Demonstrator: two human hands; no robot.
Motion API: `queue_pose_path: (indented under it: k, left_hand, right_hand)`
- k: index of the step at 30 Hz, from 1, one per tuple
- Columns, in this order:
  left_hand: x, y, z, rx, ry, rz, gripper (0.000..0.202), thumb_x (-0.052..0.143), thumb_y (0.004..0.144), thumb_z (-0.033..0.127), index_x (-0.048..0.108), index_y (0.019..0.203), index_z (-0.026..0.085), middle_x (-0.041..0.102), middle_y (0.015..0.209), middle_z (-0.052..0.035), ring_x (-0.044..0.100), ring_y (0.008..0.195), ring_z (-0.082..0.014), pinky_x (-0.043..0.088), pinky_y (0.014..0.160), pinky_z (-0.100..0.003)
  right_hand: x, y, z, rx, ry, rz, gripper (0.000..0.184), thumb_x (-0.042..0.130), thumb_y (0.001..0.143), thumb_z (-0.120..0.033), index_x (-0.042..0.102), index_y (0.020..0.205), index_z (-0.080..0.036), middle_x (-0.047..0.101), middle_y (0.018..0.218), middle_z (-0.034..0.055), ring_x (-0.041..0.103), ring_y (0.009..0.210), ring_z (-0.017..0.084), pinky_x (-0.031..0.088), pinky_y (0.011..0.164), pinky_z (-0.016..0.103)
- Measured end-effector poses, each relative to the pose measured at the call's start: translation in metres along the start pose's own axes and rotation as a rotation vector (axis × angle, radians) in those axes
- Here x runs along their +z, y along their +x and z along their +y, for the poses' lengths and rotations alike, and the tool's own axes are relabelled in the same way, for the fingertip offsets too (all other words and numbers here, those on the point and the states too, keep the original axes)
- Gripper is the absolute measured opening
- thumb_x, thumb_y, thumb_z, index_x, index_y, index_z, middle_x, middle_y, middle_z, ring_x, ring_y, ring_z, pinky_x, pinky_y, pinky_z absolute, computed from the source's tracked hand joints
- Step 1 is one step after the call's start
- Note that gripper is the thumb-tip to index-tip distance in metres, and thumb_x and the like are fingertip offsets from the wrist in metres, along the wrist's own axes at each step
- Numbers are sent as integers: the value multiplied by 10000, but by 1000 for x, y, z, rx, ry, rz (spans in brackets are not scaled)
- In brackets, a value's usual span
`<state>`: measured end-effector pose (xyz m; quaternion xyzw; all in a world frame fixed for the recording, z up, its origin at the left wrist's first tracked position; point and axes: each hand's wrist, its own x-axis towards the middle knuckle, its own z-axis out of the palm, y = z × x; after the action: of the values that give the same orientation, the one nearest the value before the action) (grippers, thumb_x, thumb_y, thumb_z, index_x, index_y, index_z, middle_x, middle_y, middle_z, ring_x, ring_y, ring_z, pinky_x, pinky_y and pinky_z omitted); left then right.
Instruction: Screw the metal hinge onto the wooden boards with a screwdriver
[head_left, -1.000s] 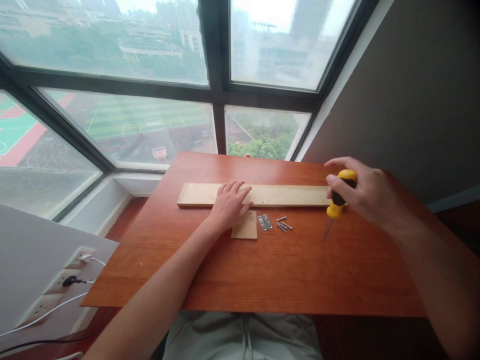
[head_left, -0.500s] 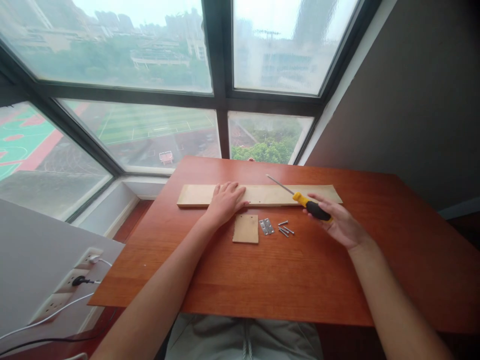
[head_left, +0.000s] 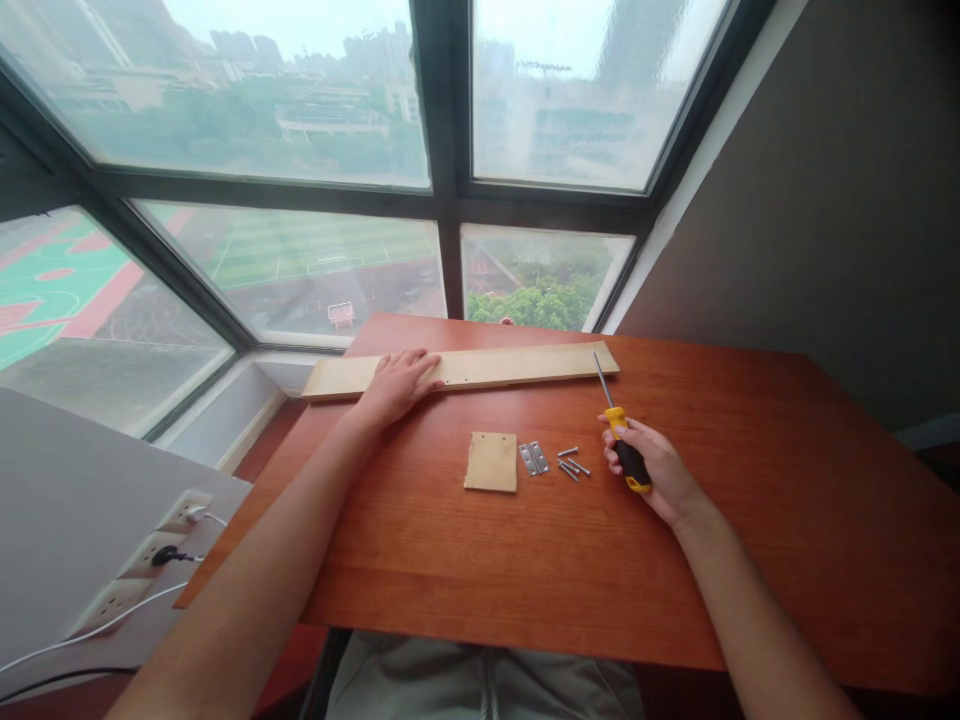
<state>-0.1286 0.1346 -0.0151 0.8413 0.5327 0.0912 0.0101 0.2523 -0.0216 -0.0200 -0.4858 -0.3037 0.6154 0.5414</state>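
Observation:
Palm down, my left hand [head_left: 401, 383] lies flat on a long pale wooden board [head_left: 517, 365], fingers stretched over its top. The board's left end reaches the table's left edge, and small dark holes show along its near edge. My right hand [head_left: 649, 465] is wrapped round the yellow and black handle of a screwdriver [head_left: 628, 450], whose shaft points up and away toward the board's right end. Nearer to me lie a small square wooden piece [head_left: 491, 462] with two holes, a metal hinge [head_left: 535, 458] and several screws [head_left: 574, 465].
The reddish-brown wooden table [head_left: 525, 560] stands against large windows [head_left: 300, 260]. A grey wall [head_left: 825, 200] slopes along the right. At lower left, wall sockets [head_left: 150, 555] hold a black plug and a white plug with cables.
My left hand has slid the long board left and away from me, turning it slightly. My right hand has come lower, and the screwdriver now points more steeply away.

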Motion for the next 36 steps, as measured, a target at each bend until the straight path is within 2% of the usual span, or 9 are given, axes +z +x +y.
queue_pose_path:
  k: [8,13,15,18,20,23,26,30,36]
  left_hand:
    - [-11,-21,-44,-35,59,28,544,388,958,527,542,1382,222,507,1456,-140,471,1332,-313,322,1118,-500]
    - [-17,-31,-42,-53,51,47,510,390,959,499,561,1357,231,508,1456,-149,462,1348,-317,309,1127,-550]
    - [-16,-34,-23,-67,60,84,487,416,956,467,568,1345,217,477,1483,-162,407,1395,-333,285,1136,-574]
    - [-13,-39,28,-2,32,119,467,460,949,401,552,1359,197,449,1506,-168,381,1411,-334,264,1156,-568]
    - [-10,-44,73,143,-29,86,440,428,973,375,545,1368,221,444,1515,-141,394,1404,-298,266,1169,-540]
    - [-6,-53,139,478,-112,-1,441,455,969,353,520,1395,262,441,1520,-114,367,1422,-279,253,1182,-522]
    - [-1,-56,187,668,-140,1,458,466,968,334,481,1424,287,443,1518,-98,373,1414,-290,257,1172,-528]
    - [13,-49,216,694,-135,37,376,408,1000,316,545,1346,261,520,1438,-100,423,1375,-275,301,1148,-507]
    - [35,-36,218,604,-129,4,307,434,997,236,610,1249,241,611,1331,-88,505,1318,-237,388,1099,-446]
  right_hand:
    - [5,-1,-1,11,-33,0,276,763,769,-366,689,977,-199,577,787,-11,493,600,79,421,477,181]
    - [6,0,2,-4,-75,4,286,757,767,-392,671,968,-207,578,780,-14,491,594,81,422,476,187]
    - [8,0,2,-10,-97,6,288,752,772,-400,664,967,-207,580,773,-15,491,590,77,419,476,181]
    - [10,-1,2,-12,-127,15,294,755,767,-409,660,957,-206,585,766,-16,492,579,75,420,471,181]
    - [11,-1,2,-11,-140,23,303,759,757,-415,661,955,-208,591,766,-18,496,571,77,423,467,186]
    - [11,-1,2,-18,-148,27,317,763,742,-418,664,963,-213,597,763,-21,507,571,82,427,469,191]
    - [10,0,2,-30,-147,26,317,766,736,-422,663,950,-213,603,759,-19,511,573,85,431,475,192]
    - [10,0,2,-37,-135,30,296,767,737,-427,654,904,-211,604,758,-16,509,568,85,430,470,189]
    - [9,-1,2,-29,-156,23,295,764,738,-423,664,925,-218,617,761,-11,518,572,88,436,476,190]
